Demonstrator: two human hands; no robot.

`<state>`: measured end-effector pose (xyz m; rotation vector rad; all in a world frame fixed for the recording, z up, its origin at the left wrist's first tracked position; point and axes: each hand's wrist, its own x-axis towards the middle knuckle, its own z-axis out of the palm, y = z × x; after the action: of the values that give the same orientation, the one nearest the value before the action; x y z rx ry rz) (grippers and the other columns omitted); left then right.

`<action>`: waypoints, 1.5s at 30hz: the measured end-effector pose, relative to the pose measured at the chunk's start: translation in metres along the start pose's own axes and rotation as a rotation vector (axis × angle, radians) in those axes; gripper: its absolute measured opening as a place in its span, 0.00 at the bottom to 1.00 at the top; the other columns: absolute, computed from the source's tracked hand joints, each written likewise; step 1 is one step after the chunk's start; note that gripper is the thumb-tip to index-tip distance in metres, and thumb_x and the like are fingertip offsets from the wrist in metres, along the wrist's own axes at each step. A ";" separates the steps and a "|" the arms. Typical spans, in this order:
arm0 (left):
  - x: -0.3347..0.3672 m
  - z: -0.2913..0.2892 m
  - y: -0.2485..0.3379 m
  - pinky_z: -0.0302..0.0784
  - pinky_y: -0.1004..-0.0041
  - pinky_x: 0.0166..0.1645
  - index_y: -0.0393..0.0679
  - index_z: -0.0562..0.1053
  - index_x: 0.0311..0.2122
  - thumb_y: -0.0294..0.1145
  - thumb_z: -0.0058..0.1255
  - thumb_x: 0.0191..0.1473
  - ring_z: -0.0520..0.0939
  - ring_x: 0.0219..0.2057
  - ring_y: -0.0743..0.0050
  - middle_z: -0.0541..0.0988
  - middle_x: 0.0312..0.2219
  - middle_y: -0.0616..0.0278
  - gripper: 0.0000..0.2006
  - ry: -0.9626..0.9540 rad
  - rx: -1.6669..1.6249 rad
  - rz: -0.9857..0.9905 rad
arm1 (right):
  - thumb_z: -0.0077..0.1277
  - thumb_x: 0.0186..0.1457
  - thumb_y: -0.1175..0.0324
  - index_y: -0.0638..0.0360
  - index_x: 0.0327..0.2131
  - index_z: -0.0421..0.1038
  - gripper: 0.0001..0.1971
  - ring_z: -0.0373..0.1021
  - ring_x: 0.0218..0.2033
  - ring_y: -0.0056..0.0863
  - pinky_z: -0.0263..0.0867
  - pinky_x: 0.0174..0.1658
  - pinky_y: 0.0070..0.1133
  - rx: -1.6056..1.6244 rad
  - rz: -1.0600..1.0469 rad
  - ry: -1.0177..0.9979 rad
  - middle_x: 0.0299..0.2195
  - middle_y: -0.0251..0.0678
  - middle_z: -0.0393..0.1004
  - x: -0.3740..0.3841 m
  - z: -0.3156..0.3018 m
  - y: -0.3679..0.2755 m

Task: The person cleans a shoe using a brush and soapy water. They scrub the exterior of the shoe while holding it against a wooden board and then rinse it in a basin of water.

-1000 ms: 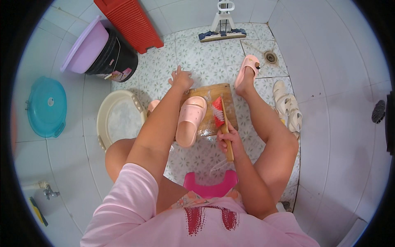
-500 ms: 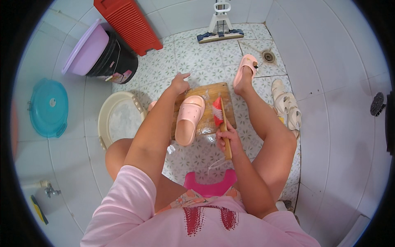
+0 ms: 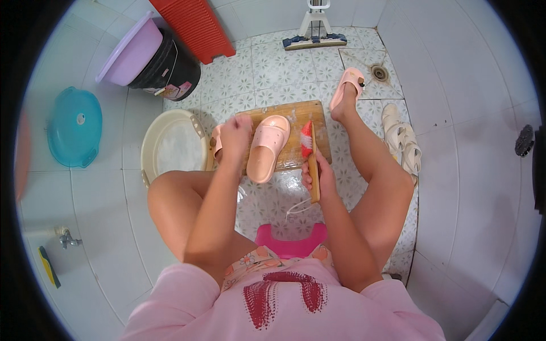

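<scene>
head view: brush (image 3: pixel 313 158), long axis forward, bristles (image 3: pixel 307 139) leftward, right hand (image 3: pixel 322 177) clamped on handle (image 3: pixel 315 194), left hand (image 3: pixel 236 136), grip unclear

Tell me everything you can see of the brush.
The brush has a long, slim tan handle, apparently wooden, and red bristles with white among them; whether the white is bristle or foam is unclear. A thin white cord hangs in a loop from its near end. The right hand grips the handle, bristle end pointing away from the person, bristles facing left toward the pink slipper but apart from it. Contact with the wooden board cannot be told.
</scene>
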<state>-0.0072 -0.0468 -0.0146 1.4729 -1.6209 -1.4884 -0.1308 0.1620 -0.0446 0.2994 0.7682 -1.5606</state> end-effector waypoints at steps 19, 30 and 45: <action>-0.062 0.040 -0.044 0.69 0.60 0.45 0.32 0.66 0.42 0.27 0.60 0.34 0.72 0.41 0.41 0.72 0.38 0.43 0.26 0.024 0.667 0.430 | 0.50 0.49 0.80 0.44 0.64 0.44 0.40 0.63 0.18 0.15 0.67 0.21 0.18 -0.444 -0.361 0.006 0.30 0.29 0.68 -0.019 0.021 0.006; -0.083 0.004 -0.016 0.63 0.72 0.55 0.35 0.59 0.56 0.25 0.65 0.31 0.68 0.52 0.69 0.68 0.50 0.53 0.43 -0.389 0.063 0.192 | 0.52 0.45 0.80 0.39 0.62 0.51 0.40 0.68 0.18 0.19 0.68 0.24 0.20 -1.310 -0.501 0.029 0.26 0.40 0.73 -0.036 0.049 0.000; -0.057 0.026 -0.054 0.74 0.81 0.39 0.37 0.71 0.42 0.15 0.51 0.45 0.78 0.33 0.81 0.77 0.32 0.63 0.16 -0.154 -0.134 0.259 | 0.50 0.47 0.78 0.49 0.62 0.51 0.36 0.67 0.20 0.27 0.66 0.27 0.24 -1.688 -1.202 0.000 0.28 0.44 0.72 0.014 0.050 0.013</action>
<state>0.0073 0.0240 -0.0545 1.0542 -1.6911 -1.5563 -0.1081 0.1203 -0.0206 -1.6388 2.1466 -1.2884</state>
